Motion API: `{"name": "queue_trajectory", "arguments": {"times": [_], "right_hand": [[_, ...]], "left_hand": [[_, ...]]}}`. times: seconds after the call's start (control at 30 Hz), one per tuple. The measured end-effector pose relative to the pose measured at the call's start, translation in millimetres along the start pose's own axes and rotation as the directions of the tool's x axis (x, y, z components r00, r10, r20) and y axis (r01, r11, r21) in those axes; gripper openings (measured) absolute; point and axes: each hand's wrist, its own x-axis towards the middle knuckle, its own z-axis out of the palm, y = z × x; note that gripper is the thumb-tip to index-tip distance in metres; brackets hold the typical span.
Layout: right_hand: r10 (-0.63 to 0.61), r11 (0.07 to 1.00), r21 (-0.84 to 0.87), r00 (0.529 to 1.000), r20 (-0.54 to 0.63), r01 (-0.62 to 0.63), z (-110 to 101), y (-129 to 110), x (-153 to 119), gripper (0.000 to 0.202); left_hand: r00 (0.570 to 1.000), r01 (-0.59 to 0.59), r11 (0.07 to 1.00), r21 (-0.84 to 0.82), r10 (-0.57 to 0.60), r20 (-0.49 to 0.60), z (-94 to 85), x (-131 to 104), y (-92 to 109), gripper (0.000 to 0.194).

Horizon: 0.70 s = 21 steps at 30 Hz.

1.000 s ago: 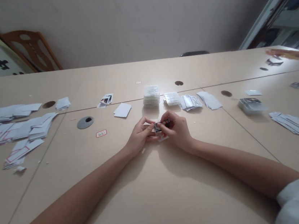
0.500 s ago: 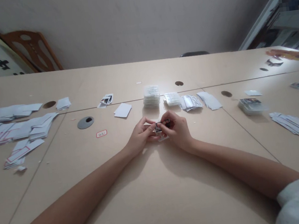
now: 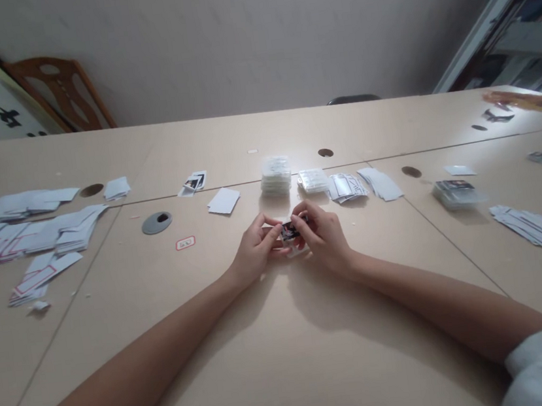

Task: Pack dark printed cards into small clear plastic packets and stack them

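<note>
Both hands meet at the middle of the table, around a small dark printed card (image 3: 289, 230) with a clear plastic piece (image 3: 296, 250) at its lower edge. My left hand (image 3: 257, 247) pinches the card's left side between thumb and fingers. On the right side, my right hand (image 3: 323, 233) grips it, fingers curled over the upper edge. Just beyond the hands stands a stack of clear plastic cases (image 3: 275, 176), and beside it a lower clear stack (image 3: 312, 181). White-bordered cards (image 3: 347, 186) and a fan of white cards (image 3: 380, 183) lie to the right of these.
Piles of white paper strips (image 3: 32, 235) cover the left. White cards (image 3: 224, 201) and a grey hole cover (image 3: 157, 223) lie left of the hands. At the right are a cased card stack (image 3: 458, 194) and fanned strips (image 3: 532, 223).
The fingers of my right hand have shifted on the card, and more of its dark printed face shows. Both hands stay in nearly the same place.
</note>
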Motion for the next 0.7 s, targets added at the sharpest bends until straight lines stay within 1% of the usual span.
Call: {"name": "queue_trajectory", "arguments": {"times": [0.1,0.2,0.3,0.43,0.53,0.7], "right_hand": [[-0.005,1.0,-0.021,0.998,0.065,0.006,-4,-2,2,0.015],[-0.029,0.992,-0.12,0.992,0.121,0.044,-9,-5,4,0.015],[-0.077,0.973,-0.204,0.985,0.156,0.108,-12,-10,6,0.015],[-0.143,0.946,-0.27,0.978,0.155,0.181,-13,-13,6,0.014],[-0.151,0.935,-0.303,0.979,0.139,0.187,-12,-13,6,0.015],[-0.139,0.929,-0.324,0.98,0.144,0.179,-11,-11,6,0.011]], "left_hand": [[1.0,0.0,1.0,0.01,0.001,-0.012,-0.1,0,-1,0.042],[0.999,0.015,1.0,0.008,-0.014,-0.04,-0.2,1,-2,0.044],[0.998,0.013,1.0,0.025,-0.011,-0.06,-0.2,1,-1,0.045],[0.998,0.019,0.999,0.032,-0.017,-0.064,-0.4,1,-2,0.046],[0.999,0.019,1.0,0.022,-0.018,-0.048,-0.8,1,-4,0.044],[0.999,0.024,0.999,0.025,-0.023,-0.041,-1.5,2,-5,0.044]]}}
